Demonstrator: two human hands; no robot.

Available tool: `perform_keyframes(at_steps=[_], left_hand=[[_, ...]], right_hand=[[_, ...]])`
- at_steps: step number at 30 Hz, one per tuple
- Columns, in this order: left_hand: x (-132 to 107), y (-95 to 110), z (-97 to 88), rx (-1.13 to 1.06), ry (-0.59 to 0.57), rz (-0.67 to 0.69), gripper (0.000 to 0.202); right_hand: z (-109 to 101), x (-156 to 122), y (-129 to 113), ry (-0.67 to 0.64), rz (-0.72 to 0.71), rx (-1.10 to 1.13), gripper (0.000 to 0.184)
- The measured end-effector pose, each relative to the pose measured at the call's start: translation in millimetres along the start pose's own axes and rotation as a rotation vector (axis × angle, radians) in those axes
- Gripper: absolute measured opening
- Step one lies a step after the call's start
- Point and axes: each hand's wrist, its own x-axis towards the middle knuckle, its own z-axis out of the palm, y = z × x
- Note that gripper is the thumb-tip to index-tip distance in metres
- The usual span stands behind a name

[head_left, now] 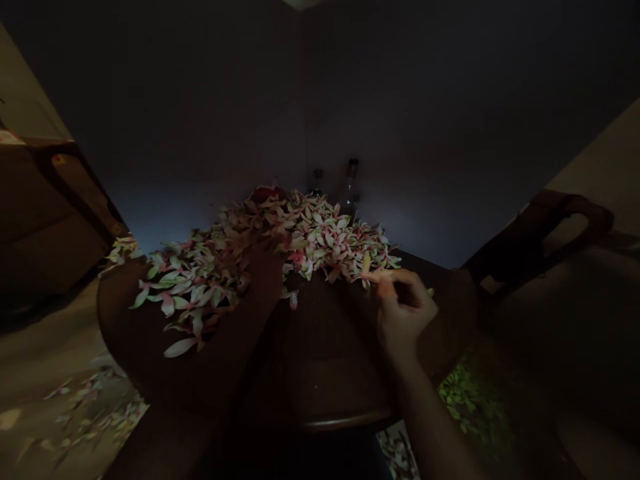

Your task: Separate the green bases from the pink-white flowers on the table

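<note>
A heap of pink, white and green petals or leaves [260,253] covers the far half of a dark round wooden table [320,373]. My left hand [267,263] reaches into the middle of the heap; it is in deep shadow and its fingers do not show clearly. My right hand [403,307] hovers at the heap's right edge, its fingers pinched on one small yellowish petal [373,272].
Dark wooden chairs stand at the left [65,200] and right [540,233]. Fallen petals lie on the floor at lower left [85,413], and green leaves at lower right [465,400]. A bottle [351,180] stands behind the heap by the dark wall.
</note>
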Motion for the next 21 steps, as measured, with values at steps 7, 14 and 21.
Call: perform_keyframes(at_steps=[7, 14, 21], left_hand=[[-6.4, 8.9, 12.7, 0.418, 0.048, 0.110, 0.023], [-8.3, 3.1, 15.8, 0.620, -0.120, 0.268, 0.034], [-6.4, 2.7, 15.0, 0.737, -0.268, 0.286, 0.030]], right_hand=[[-92.2, 23.3, 34.5, -0.237, 0.034, -0.755, 0.017], [-55.3, 36.7, 17.0, -0.444, -0.145, -0.700, 0.024], [73.1, 41.8, 34.6, -0.661, 0.146, 0.098, 0.033]])
